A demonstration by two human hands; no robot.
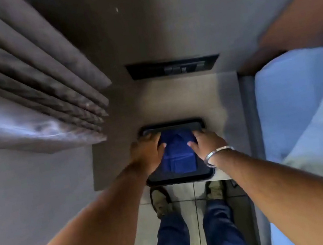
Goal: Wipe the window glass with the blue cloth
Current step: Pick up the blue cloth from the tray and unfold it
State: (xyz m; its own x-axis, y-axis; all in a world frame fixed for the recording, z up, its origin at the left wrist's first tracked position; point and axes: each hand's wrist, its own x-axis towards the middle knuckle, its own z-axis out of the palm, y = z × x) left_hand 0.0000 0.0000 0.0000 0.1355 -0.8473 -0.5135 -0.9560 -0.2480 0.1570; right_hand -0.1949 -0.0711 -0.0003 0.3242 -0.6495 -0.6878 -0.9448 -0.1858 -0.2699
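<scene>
A folded blue cloth [179,154] lies in a black tray [181,177] on a small grey bedside table [212,101]. My left hand [147,151] rests on the tray's left side with its thumb on the cloth's left edge. On the right side, my right hand [208,142], with a metal bracelet on the wrist, has its thumb on the cloth's right edge. Both hands curl over the tray's sides. No window glass shows in this view.
Grey curtains [30,90] hang at the left. A black socket panel [173,66] sits on the wall behind the table. A bed with blue bedding [305,103] fills the right. My legs and shoes [161,201] stand on the tiled floor below.
</scene>
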